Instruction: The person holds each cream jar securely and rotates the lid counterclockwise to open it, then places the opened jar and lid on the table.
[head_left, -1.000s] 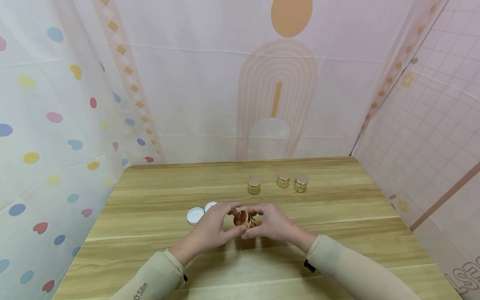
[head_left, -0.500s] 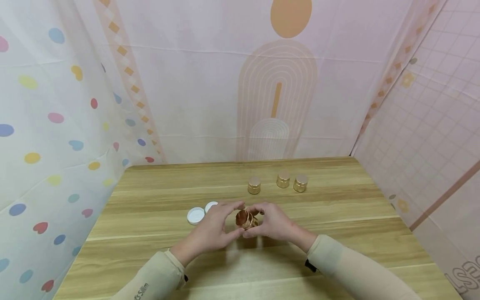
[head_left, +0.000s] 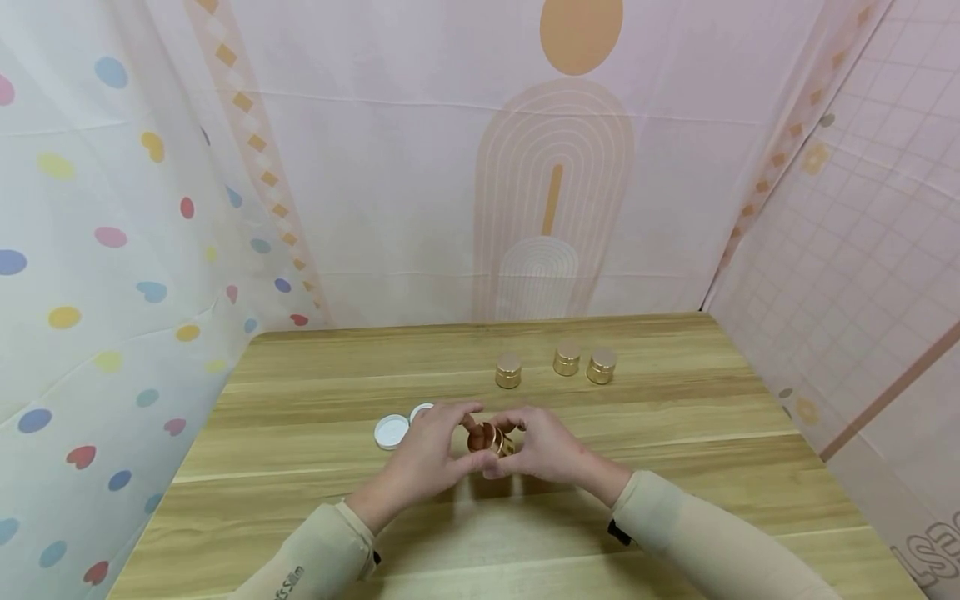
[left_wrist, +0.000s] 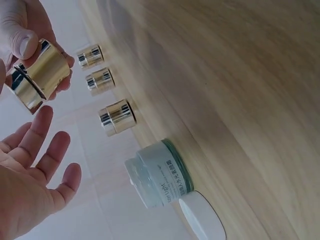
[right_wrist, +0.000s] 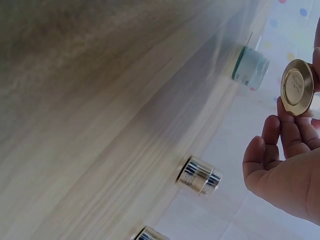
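In front of me, both hands hold a gold jar tipped on its side, its lid end facing left. My left hand has thumb and fingertips around the lid end. In the left wrist view, the other left-hand fingers are spread below it. My right hand grips the base end. The round, embossed base of the gold jar shows at the right edge of the right wrist view. A dark seam shows between lid and body of the gold jar in the left wrist view.
Three gold jars stand farther back on the wooden table. At the left are a white round lid and a clear glass jar with a teal base, partly hidden by the left hand in the head view.
The fingers of the left hand eased off the lid end, then closed around it again. The right hand stays in place, and the other jars have not moved.
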